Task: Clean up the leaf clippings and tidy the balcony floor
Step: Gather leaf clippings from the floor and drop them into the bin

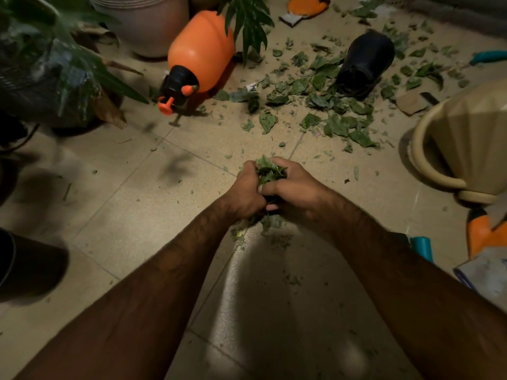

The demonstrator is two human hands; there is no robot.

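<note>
Hands, left [247, 192] & right [290, 185], clutch crumpled green leaf clippings [270, 171] above tile floor [131, 215].

One view only, so no overlap to report. It's a head-worn wide-angle that faces forward and steeply down at the beige tiled floor [115, 215].

Both bare forearms enter from the bottom edge and converge just above frame centre, close to the lens. There the left hand [247, 192] and right hand [293, 187] grip a bunch of crumpled green leaf clippings [270, 170].

Framing relative to the fingers:
- Beyond the fingertips, toward the top edge: loose green cut leaves [340, 124] scattered on the tiles.
- Beyond and left of the fingers: an orange plastic pressure sprayer with a black cap [201, 50], lying on its side.
- Beyond and right: a black plastic pot [365, 61], tipped over.
- Right of the fingers: a cream faceted plastic watering can [472, 138], cropped by the frame edge.
</note>
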